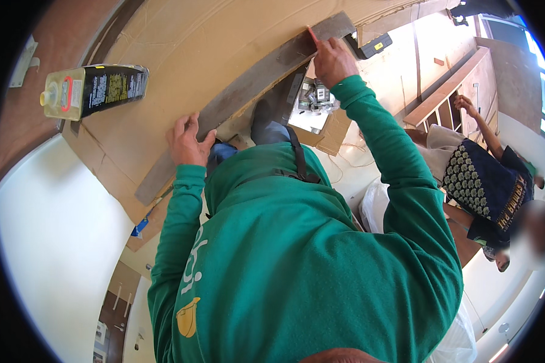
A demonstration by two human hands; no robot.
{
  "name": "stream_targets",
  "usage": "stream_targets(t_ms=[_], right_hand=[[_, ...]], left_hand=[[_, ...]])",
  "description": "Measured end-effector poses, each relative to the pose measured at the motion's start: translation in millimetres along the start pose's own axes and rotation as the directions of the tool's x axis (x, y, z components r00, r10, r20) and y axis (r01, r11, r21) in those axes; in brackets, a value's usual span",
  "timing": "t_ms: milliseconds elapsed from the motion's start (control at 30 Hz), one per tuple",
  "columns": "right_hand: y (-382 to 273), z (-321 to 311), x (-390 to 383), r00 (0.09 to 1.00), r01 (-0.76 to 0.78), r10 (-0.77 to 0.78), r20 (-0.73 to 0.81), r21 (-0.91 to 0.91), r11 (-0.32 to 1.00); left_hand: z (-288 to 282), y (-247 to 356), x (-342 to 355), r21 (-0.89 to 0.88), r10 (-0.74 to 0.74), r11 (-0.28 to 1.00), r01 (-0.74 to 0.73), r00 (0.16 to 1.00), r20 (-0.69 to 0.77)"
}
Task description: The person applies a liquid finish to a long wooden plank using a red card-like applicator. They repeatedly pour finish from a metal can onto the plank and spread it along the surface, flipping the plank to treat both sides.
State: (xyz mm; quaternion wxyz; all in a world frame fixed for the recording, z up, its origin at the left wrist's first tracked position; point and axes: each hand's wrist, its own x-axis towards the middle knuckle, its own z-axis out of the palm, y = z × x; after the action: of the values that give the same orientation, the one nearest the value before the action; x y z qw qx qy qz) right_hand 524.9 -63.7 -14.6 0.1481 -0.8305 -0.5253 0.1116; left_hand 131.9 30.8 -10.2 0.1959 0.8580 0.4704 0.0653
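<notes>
Grey strip (242,85) lies under splayed left hand (188,142), right hand (335,62) pinching red stick (312,35).

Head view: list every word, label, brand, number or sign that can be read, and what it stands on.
Wording not copied out:
Green sweatshirt: white lettering beside a yellow helmet picture.
Another person's dark shirt: large gold lettering.
Black-sided can: white and yellow print, mostly too small.
Small packets: any print too small to read.
Grey-brown strip: no readable text.

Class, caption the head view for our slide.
Left hand on a long grey-brown board, right hand holding a red stick near the board's right end, a can on the cardboard.
</notes>
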Motion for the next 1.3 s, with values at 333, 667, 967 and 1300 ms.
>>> stream_targets(t_ms=[333, 667, 967, 1300], right_hand=[[13.5, -21.6, -1.6, 0.999, -0.011, 0.017, 0.049, -0.122, 0.992], [-135.4, 0.6, -73.9, 0.921, 0.271, -0.377, 0.095, 0.538, 0.798], [-219.7, -11.1, -45.7, 0.846, -0.503, -0.020, 0.533, 0.784, -0.364], [-350.4, 42.7, -42.2, 0.715, -0.499, -0.431, 0.551, 0.834, 0.236]], left_hand=[[-1.0, 2.4, -4.9, -0.010, -0.019, 1.000, 0.019, 1.000, -0.005], [3.8, -11.1, -3.0, 0.079, 0.013, 0.997, -0.012, 1.000, -0.019], [-51.3, -12.8, -13.4, -0.386, -0.055, 0.918, -0.088, 0.938, -0.343], [-112.9, -59.8, -102.1, -0.989, -0.591, 0.109, 0.099, 0.807, 0.016]])
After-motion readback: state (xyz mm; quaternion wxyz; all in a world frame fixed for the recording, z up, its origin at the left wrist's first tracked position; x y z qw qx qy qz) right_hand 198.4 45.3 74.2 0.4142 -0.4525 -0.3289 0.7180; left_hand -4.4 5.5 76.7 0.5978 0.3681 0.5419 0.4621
